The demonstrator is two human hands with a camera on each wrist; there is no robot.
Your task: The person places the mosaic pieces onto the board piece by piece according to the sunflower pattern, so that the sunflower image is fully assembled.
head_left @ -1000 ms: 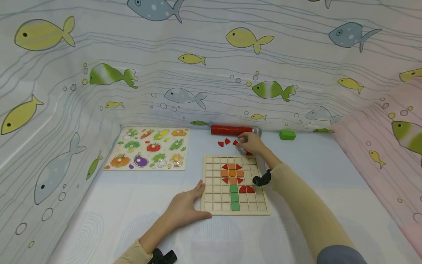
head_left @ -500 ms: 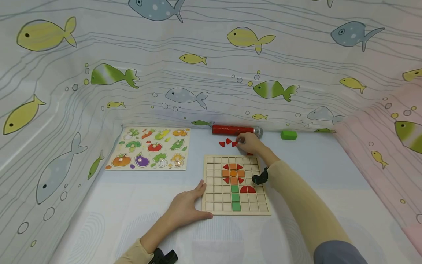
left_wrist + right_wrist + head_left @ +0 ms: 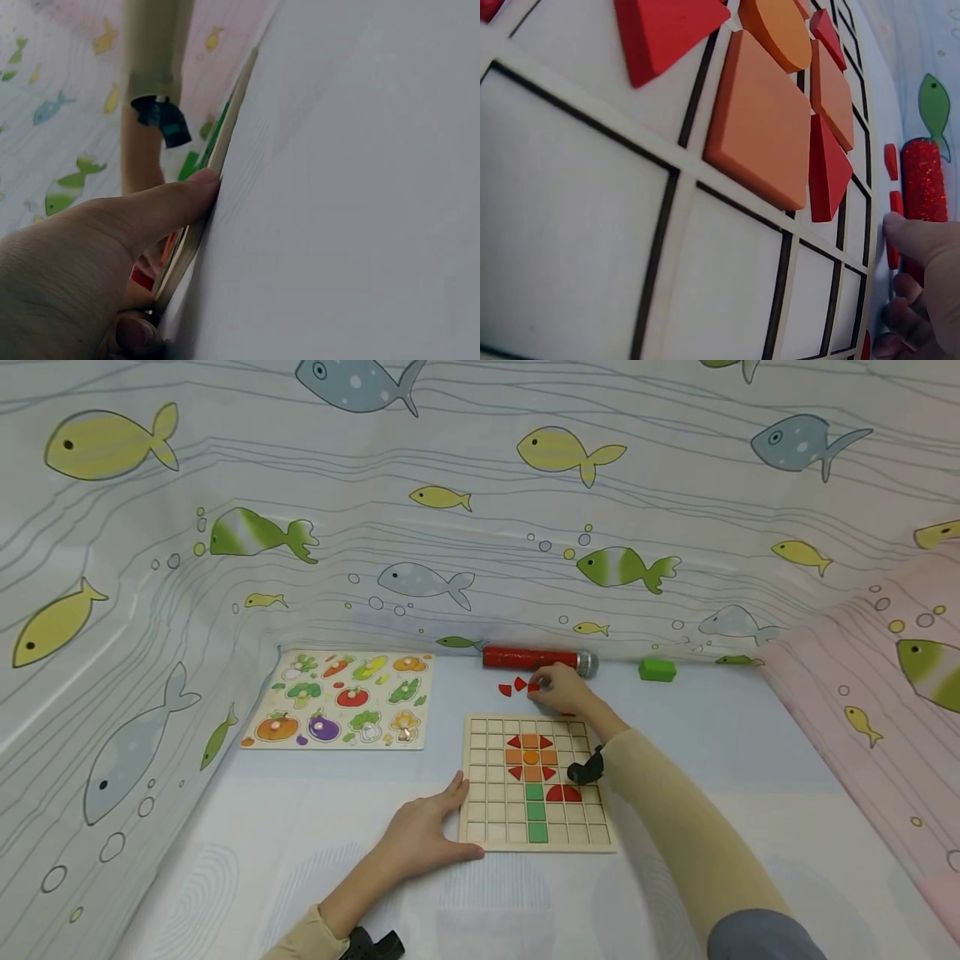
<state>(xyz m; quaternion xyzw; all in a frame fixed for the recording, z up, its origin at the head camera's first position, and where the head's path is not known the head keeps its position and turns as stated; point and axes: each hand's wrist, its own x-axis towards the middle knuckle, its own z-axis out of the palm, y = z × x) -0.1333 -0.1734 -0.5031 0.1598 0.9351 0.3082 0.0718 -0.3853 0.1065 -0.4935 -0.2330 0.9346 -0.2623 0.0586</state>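
Observation:
A square wooden grid board (image 3: pixel 487 814) lies on the table, with orange, green and red wooden pieces set in its cells. My left hand (image 3: pixel 420 833) steadies its near left corner, thumb along the front edge and fingertips at the left edge. In the left wrist view the thumb (image 3: pixel 169 202) stretches straight along the board's edge. Past the far edge, my right hand (image 3: pixel 562 691) pinches a small red quarter-circle piece (image 3: pixel 533 688) at its fingertips. Two similar red pieces (image 3: pixel 505 690) lie just left of it. The right wrist view shows the thumb (image 3: pixel 922 240) against the red pieces.
A red glittery microphone (image 3: pixel 528 657) lies behind the loose pieces, along the patterned backdrop. To its right sits a green block (image 3: pixel 657 671). A vegetable picture puzzle board (image 3: pixel 360 702) lies at the left. Part of another red piece (image 3: pixel 567 714) shows under the right hand.
My right hand has moved slightly left and toward the board, its fingertips closing over the rightmost of the three red pieces. The left hand stays at the board's corner.

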